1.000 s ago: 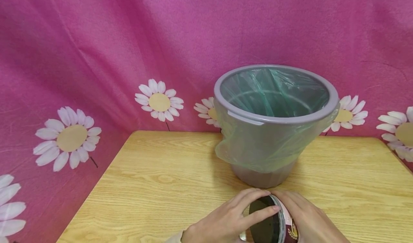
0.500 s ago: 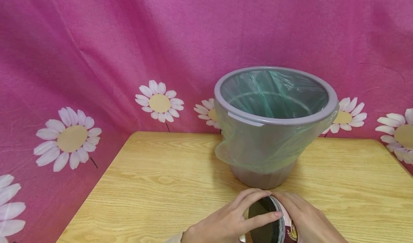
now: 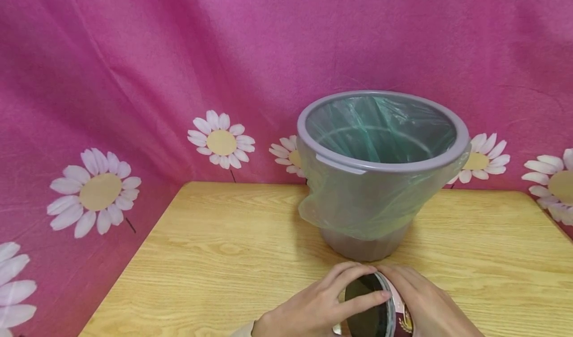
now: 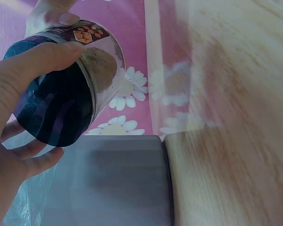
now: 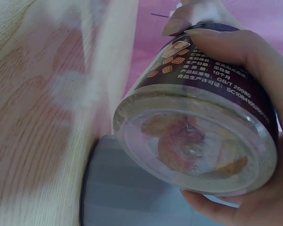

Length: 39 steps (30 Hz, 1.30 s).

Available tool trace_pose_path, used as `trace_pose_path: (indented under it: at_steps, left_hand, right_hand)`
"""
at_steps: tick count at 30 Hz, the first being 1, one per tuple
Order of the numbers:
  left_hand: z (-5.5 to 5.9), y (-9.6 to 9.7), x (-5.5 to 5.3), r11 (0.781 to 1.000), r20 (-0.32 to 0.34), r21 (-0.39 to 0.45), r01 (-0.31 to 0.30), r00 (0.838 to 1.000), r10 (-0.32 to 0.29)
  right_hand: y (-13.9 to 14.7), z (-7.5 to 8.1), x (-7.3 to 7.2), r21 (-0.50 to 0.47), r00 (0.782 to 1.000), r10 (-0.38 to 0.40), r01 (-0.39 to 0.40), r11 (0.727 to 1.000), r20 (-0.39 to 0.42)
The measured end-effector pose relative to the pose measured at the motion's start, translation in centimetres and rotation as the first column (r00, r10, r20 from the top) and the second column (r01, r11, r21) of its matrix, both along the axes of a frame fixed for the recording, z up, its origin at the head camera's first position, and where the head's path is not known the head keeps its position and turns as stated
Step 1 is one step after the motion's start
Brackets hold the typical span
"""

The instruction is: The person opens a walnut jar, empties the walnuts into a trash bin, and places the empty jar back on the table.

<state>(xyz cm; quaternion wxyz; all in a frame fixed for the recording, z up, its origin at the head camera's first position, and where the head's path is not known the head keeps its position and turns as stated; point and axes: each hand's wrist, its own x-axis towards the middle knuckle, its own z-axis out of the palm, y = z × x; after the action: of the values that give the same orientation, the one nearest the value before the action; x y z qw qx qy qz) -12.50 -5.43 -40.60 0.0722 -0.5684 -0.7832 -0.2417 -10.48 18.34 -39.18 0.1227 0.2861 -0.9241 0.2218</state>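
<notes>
A clear plastic jar (image 3: 401,313) with a dark lid (image 3: 364,307) is held tilted on its side at the bottom of the head view. My left hand (image 3: 313,302) grips the lid, and in the left wrist view its thumb lies across the lid's edge. Around the jar's body my right hand (image 3: 429,302) holds on, thumb over the maroon label (image 5: 212,70) in the right wrist view. Through the clear base (image 5: 193,146) a few brownish pieces like biscuits show. The lid still covers the jar's mouth.
A grey bin (image 3: 367,247) lined with a thin green bag (image 3: 358,207) stands just beyond my hands. It rests on a wood-grain table (image 3: 215,257). Behind and to the left hangs a pink cloth (image 3: 250,43) with white daisies.
</notes>
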Motion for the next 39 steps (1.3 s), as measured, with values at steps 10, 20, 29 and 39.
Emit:
trace_pose_path:
  at_steps: [10, 20, 29, 39]
  left_hand:
    - [0.21, -0.08, -0.05, 1.0, -0.019, 0.001, 0.013, 1.0, -0.013]
    - [0.12, -0.11, -0.03, 1.0, -0.017, -0.001, 0.0, 1.0, 0.0]
    - [-0.12, -0.11, -0.11, 1.0, 0.002, -0.002, 0.007, 1.0, -0.007]
    - [-0.06, -0.08, -0.16, 1.0, -0.032, 0.008, -0.026, 0.999, 0.026]
  right_hand:
    - [-0.01, -0.06, 0.07, -0.001, 1.0, -0.013, 0.013, 1.0, -0.019]
    - [0.1, -0.28, -0.01, 0.009, 0.999, -0.002, 0.003, 1.0, -0.043]
    - [0.12, -0.33, -0.05, 0.019, 1.0, -0.008, 0.008, 1.0, -0.006]
    - [0.1, -0.19, -0.07, 0.023, 0.999, -0.022, 0.021, 1.0, 0.034]
